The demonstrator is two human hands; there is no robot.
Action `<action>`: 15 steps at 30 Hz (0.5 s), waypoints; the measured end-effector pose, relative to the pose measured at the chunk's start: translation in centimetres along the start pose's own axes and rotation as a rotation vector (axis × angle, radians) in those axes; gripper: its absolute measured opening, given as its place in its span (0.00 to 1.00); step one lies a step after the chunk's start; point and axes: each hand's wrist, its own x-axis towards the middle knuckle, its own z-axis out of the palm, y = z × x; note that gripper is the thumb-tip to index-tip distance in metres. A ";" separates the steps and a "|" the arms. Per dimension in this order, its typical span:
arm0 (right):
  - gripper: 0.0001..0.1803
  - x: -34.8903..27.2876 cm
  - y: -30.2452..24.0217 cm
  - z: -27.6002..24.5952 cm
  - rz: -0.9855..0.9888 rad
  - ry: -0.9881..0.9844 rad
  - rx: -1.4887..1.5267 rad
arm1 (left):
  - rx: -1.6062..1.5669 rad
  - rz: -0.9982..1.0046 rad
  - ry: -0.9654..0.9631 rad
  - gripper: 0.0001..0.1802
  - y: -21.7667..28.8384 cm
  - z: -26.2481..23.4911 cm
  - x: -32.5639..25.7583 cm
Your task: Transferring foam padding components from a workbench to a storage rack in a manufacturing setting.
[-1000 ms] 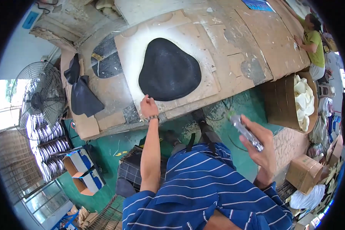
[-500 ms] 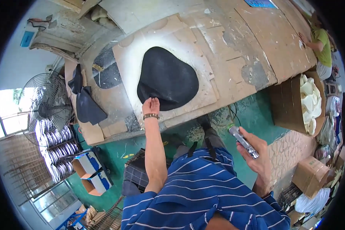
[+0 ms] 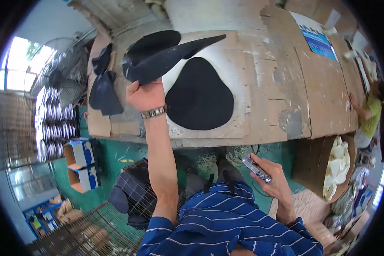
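Observation:
My left hand [image 3: 147,96] grips the near edge of a floppy black sheet [image 3: 153,64], its thumb and fingers closed on it. The sheet is lifted above the left part of the table and bends, one corner pointing right. Below and right of it, a second black sheet [image 3: 200,98] with a rounded triangular outline lies flat on a cardboard board [image 3: 239,121] whitened around it. Near my waist, off the table's front edge, my right hand [image 3: 273,175] is wrapped around a silver spray gun [image 3: 256,167] with a green tip, pointing up and left.
More black pieces [image 3: 104,91] lie at the table's left end, beside a standing fan [image 3: 68,77]. An open carton [image 3: 313,164] of cream-coloured pieces stands right. A co-worker [image 3: 369,115] leans on the far right. A wire rack [image 3: 102,226] stands lower left.
My left hand has lifted a black sheet off the board and carried it up and left, uncovering another one. My right hand still holds the spray gun, slightly lower and further left.

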 end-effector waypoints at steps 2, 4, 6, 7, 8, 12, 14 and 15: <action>0.35 0.8 -0.5 0.5 -0.034 -0.084 -0.025 | 0.032 0.113 -0.043 0.42 3.1 2.3 -4.5; 0.35 1.3 -1.3 1.2 -0.069 -0.124 -0.076 | 0.128 0.245 0.054 0.36 5.7 3.7 -10.0; 0.34 1.7 -2.3 2.3 -0.112 -0.204 -0.106 | 0.195 0.341 0.132 0.33 8.3 4.8 -16.7; 0.33 1.8 -2.9 3.1 -0.115 -0.239 -0.126 | 0.224 0.356 0.100 0.33 9.6 4.8 -20.5; 0.32 1.7 -3.0 3.9 -0.149 -0.285 -0.158 | 0.225 0.408 0.131 0.33 10.4 5.0 -24.3; 0.31 1.4 -5.0 8.7 -0.234 -0.479 -0.218 | 0.189 0.674 0.301 0.34 12.7 6.8 -40.3; 0.32 -0.3 -7.2 11.2 -0.279 -0.582 -0.283 | 0.159 0.827 0.447 0.36 12.5 8.5 -48.5; 0.34 -1.0 -8.5 12.8 -0.309 -0.625 -0.321 | 0.155 0.907 0.454 0.36 12.4 9.1 -52.5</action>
